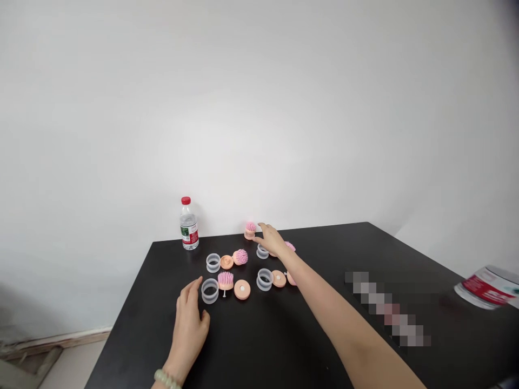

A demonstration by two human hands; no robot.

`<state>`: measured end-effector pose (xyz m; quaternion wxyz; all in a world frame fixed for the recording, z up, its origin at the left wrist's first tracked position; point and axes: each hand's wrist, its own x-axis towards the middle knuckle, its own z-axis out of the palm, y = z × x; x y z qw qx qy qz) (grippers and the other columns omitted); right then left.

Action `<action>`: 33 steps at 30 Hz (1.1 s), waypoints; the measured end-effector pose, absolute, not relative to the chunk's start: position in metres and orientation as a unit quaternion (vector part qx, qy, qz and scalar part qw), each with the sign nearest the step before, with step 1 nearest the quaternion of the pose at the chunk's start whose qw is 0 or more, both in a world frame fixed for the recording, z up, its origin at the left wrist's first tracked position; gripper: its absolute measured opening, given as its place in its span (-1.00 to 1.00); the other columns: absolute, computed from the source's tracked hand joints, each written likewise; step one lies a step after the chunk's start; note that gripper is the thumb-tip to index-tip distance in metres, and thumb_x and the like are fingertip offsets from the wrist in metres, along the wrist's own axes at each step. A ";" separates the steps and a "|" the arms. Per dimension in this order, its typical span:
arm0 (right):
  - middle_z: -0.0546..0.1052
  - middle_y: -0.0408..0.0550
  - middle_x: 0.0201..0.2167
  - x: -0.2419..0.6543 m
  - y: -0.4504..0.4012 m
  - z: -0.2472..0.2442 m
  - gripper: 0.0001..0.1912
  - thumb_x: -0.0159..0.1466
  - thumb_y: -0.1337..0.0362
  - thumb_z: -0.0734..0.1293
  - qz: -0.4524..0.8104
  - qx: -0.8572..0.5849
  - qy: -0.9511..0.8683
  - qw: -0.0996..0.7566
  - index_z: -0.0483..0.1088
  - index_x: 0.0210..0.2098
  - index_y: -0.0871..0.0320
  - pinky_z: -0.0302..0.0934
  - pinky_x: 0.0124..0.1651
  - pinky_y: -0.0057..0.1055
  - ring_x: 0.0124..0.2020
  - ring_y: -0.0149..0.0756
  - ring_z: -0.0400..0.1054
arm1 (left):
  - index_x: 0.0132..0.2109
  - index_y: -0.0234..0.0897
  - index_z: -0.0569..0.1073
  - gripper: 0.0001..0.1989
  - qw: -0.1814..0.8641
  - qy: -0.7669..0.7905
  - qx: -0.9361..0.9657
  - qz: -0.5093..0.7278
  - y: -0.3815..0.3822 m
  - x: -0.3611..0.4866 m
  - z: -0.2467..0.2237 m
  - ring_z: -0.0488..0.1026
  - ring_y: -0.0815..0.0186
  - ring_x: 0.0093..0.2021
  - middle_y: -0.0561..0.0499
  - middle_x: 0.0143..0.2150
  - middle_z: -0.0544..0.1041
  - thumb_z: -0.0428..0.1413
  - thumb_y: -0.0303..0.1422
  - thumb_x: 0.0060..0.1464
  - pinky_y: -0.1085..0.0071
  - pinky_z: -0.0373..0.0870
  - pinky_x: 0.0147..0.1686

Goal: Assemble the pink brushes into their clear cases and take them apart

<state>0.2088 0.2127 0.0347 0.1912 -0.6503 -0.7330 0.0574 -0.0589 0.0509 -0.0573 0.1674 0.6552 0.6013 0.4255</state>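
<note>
My right hand (269,237) reaches to the back of the black table, its thumb and fingers apart beside a small pink-bristled brush (250,230) near the wall. Low at the left, my left hand (191,319) rests with fingers spread close to a clear ring (210,291). Right of that ring are a pink bristle head (226,280) with a stem below it and a peach disc (242,289). Behind them lie another clear ring (213,263), a peach cap (226,262) and a bristle head (240,256). More rings (265,280) and peach parts (278,279) lie partly behind my right arm.
A water bottle with a red cap (189,224) stands at the back left of the black table (138,313). Another bottle, blurred and tilted (486,287), shows at the right edge. A pixelated strip (385,308) crosses the table's right side. A white wall rises behind.
</note>
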 end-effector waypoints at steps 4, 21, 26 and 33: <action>0.44 0.05 0.08 0.191 0.252 0.029 -0.64 0.38 0.17 0.33 0.060 -0.692 -0.701 0.166 0.35 0.11 0.18 0.37 0.02 -0.06 0.00 -0.13 0.42 | 0.25 -0.18 0.28 -0.32 0.165 0.596 0.648 0.445 0.047 -0.059 -0.058 0.27 0.02 0.26 -0.17 0.23 0.31 -0.03 -0.58 -0.07 0.01 0.43 0.12; 0.47 0.12 0.04 0.173 0.232 0.043 -0.53 0.25 0.30 0.41 0.117 -0.633 -0.691 0.330 0.28 0.12 0.23 0.29 0.09 -0.17 0.05 -0.12 0.39 | 0.20 -0.11 0.32 -0.50 0.161 0.574 0.636 0.489 0.036 -0.058 -0.043 0.33 -0.04 0.23 -0.19 0.24 0.32 0.05 -0.39 0.10 -0.06 0.44 0.08; 0.54 -0.06 -0.12 0.164 0.129 0.032 -0.59 0.20 0.22 0.42 0.218 -0.517 -0.733 0.385 0.30 0.01 0.08 0.37 -0.09 -0.34 -0.12 -0.25 0.49 | 0.17 -0.13 0.32 -0.52 0.158 0.534 0.660 0.503 0.025 -0.046 -0.034 0.40 -0.05 0.16 -0.23 0.22 0.36 0.17 -0.22 0.11 0.01 0.49 0.00; 0.53 -0.01 -0.04 0.142 0.034 0.002 -0.58 0.16 0.30 0.43 0.489 -0.344 -0.655 0.462 0.32 0.00 0.05 0.37 -0.03 -0.24 -0.03 -0.16 0.47 | -0.01 -0.16 0.37 -0.65 0.206 0.504 0.691 0.474 0.008 -0.032 -0.026 0.56 0.09 -0.13 -0.07 -0.10 0.56 0.21 -0.24 0.08 0.16 0.53 -0.15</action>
